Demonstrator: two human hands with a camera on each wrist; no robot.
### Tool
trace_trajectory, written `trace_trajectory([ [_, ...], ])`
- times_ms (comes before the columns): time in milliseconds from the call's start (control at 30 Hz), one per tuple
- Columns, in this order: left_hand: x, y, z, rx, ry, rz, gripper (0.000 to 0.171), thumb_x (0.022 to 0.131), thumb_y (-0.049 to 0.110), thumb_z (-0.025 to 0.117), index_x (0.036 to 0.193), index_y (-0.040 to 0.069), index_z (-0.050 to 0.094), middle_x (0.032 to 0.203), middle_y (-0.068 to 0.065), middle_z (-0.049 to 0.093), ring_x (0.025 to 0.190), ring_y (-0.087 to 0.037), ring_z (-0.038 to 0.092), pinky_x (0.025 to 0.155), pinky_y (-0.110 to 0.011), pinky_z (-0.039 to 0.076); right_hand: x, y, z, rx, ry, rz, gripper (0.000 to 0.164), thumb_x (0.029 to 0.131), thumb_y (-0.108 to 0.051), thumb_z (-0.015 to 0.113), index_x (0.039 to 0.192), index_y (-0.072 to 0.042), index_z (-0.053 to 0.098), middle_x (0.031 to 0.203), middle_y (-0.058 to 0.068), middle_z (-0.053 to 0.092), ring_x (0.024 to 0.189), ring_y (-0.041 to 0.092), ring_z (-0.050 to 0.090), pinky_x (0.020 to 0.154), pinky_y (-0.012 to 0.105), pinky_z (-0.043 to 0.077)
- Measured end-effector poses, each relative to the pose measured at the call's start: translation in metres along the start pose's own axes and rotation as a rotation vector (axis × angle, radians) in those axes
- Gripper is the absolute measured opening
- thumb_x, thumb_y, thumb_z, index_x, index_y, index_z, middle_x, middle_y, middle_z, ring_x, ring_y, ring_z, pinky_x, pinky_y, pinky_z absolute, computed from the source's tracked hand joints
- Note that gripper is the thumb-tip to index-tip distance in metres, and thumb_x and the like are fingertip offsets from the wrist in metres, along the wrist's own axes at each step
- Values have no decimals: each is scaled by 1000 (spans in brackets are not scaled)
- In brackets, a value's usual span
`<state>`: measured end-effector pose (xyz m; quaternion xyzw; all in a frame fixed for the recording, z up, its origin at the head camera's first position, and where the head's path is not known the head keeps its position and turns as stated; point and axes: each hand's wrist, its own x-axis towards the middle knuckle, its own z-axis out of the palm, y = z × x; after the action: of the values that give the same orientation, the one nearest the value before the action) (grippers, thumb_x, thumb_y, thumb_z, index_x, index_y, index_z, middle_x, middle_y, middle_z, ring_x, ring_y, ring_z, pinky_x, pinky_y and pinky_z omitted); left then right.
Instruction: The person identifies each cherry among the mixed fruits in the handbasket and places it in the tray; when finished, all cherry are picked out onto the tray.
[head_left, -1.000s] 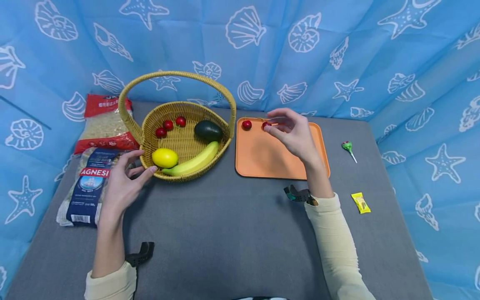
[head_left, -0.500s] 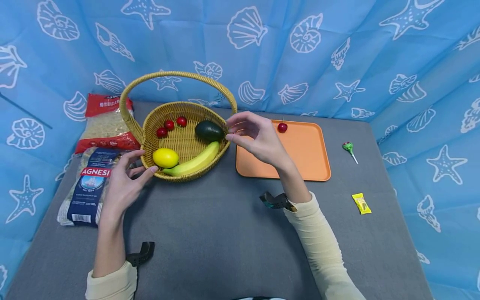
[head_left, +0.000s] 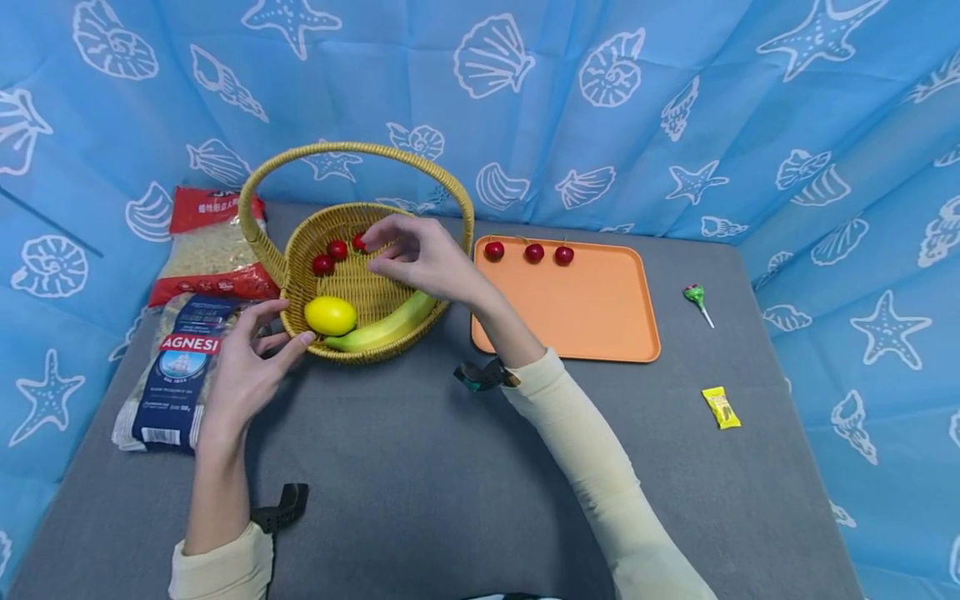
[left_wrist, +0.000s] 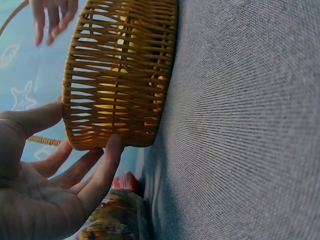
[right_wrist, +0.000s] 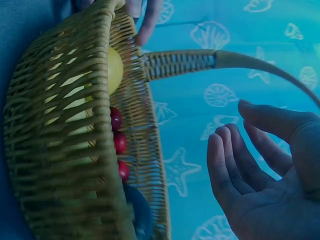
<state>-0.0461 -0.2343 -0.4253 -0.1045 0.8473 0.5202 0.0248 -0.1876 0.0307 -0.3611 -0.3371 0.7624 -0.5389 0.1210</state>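
My left hand [head_left: 251, 358] grips the near left rim of the wicker basket [head_left: 375, 356], thumb and fingers on its side [left_wrist: 117, 100]. Over the basket, my right hand [head_left: 427, 258] has loosely bent fingers and nothing between them, as the right wrist view [right_wrist: 265, 175] shows. In the basket lie a lemon [head_left: 331, 316], a banana [head_left: 386, 325] and three cherries [head_left: 323, 265]. A dark avocado [right_wrist: 139, 212] shows in the right wrist view; my right hand hides it in the head view. Three more cherries [head_left: 534, 252] sit in a row on the orange tray [head_left: 570, 317].
The tall basket handle [head_left: 352, 148] arches behind my right hand. To the left lie a blue Agnesi pasta bag [head_left: 176, 375] and a red-ended bag [head_left: 213, 250]. A green lollipop [head_left: 695, 294] and yellow wrapped candy [head_left: 722, 407] lie right of the tray. A blue curtain [head_left: 525, 108] hangs behind.
My right hand has moved left from the tray's middle cherry to above the basket, without a cherry; all three on the tray now show. My left hand has stayed at the rim.
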Motion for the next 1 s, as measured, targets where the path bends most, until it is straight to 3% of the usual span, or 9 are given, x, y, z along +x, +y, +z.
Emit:
trace_trajectory([
  [233, 0, 1, 1, -12, -3, -1, 71, 105, 34, 73, 165, 15, 40, 170, -23, 41, 142, -50, 59, 77, -1, 53, 47, 17, 19, -81, -76, 75, 27, 103, -17, 75, 127, -5, 73, 126, 11, 76, 115, 20, 70, 91, 23, 58],
  [433, -1, 1, 0, -15, -5, 1, 72, 105, 35, 73, 166, 15, 40, 171, -22, 40, 142, -50, 59, 77, -1, 54, 71, 34, 36, -16, -166, 211, 35, 106, -14, 70, 136, 5, 66, 132, 20, 71, 119, 32, 70, 100, 43, 64],
  [500, -1, 1, 0, -21, -5, 2, 71, 105, 34, 73, 166, 14, 40, 170, -22, 40, 141, -49, 59, 77, -2, 55, 76, 37, 42, -2, -191, 258, 37, 107, -14, 68, 138, 5, 64, 134, 21, 69, 118, 35, 70, 101, 47, 65],
  [833, 1, 1, -1, -27, -18, -3, 71, 106, 33, 72, 166, 15, 39, 171, -22, 40, 141, -48, 60, 77, -3, 56, 89, 35, 58, -3, -321, 458, 49, 110, -20, 65, 155, -3, 54, 153, 15, 60, 120, 30, 69, 101, 35, 64],
  [1000, 1, 0, 0, -25, -22, -13, 72, 106, 33, 72, 167, 15, 38, 171, -22, 39, 142, -48, 59, 77, -4, 57, 93, 31, 59, 28, -339, 545, 54, 110, -22, 64, 160, -8, 50, 145, 11, 63, 109, 25, 68, 102, 33, 63],
])
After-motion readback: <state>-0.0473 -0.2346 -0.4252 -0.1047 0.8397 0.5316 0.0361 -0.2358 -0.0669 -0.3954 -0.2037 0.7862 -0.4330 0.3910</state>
